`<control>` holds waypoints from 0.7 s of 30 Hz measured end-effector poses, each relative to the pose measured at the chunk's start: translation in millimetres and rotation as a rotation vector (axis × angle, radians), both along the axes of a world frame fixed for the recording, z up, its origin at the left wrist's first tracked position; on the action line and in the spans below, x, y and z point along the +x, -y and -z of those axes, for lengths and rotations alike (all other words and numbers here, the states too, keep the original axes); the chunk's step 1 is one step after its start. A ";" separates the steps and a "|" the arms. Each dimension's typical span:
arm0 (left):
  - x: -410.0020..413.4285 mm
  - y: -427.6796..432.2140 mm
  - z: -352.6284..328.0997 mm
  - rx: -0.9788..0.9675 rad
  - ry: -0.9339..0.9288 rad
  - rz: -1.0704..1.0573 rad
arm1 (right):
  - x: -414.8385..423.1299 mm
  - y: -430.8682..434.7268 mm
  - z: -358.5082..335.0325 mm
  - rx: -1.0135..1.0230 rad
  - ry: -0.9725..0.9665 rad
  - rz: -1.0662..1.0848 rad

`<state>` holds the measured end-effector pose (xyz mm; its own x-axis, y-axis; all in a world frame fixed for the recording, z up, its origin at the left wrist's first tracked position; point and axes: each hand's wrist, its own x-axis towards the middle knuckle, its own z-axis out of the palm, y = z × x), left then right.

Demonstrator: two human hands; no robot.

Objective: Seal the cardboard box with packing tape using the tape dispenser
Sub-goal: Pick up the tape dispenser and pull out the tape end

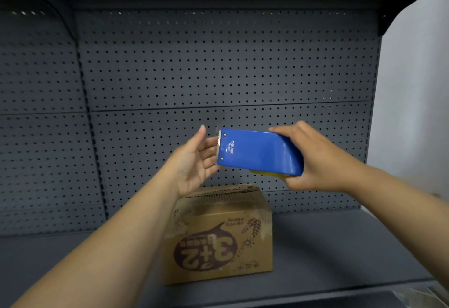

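A brown cardboard box (226, 237) with upside-down dark print stands on the grey shelf, its top flaps down. Above it my right hand (313, 159) grips the rear of a blue tape dispenser (257, 153), held level with its toothed blade pointing left. A sliver of yellow shows under the dispenser's back end. My left hand (194, 161) is spread, palm toward the blade, its fingertips at the dispenser's front edge. A clear strip of tape seems to lie at the blade, too faint to be sure.
The grey shelf (340, 247) carries the box; a dark perforated back panel (218, 64) rises behind it. A white wall (418, 88) stands at the right. Crinkled clear plastic (422, 294) shows at the bottom right corner.
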<state>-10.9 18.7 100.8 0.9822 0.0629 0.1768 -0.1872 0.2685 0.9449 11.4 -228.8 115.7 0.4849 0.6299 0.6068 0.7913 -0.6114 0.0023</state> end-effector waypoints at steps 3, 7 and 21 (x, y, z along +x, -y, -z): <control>-5.0 -9.0 -0.5 0.005 -0.013 -0.057 | -2.4 -9.7 -1.3 0.004 -0.028 -0.026; -8.6 -18.6 0.9 0.022 -0.026 -0.119 | -4.1 -23.5 0.0 -0.007 -0.048 -0.070; -12.9 -56.1 20.5 0.085 -0.036 -0.292 | -7.6 -64.5 3.8 -0.194 -0.053 0.044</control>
<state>-23.9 74.8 80.2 0.9307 0.3295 0.1586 -0.2105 0.1280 0.9692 3.8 -164.3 111.9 0.5428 0.7098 0.4489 0.7657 -0.6378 0.0826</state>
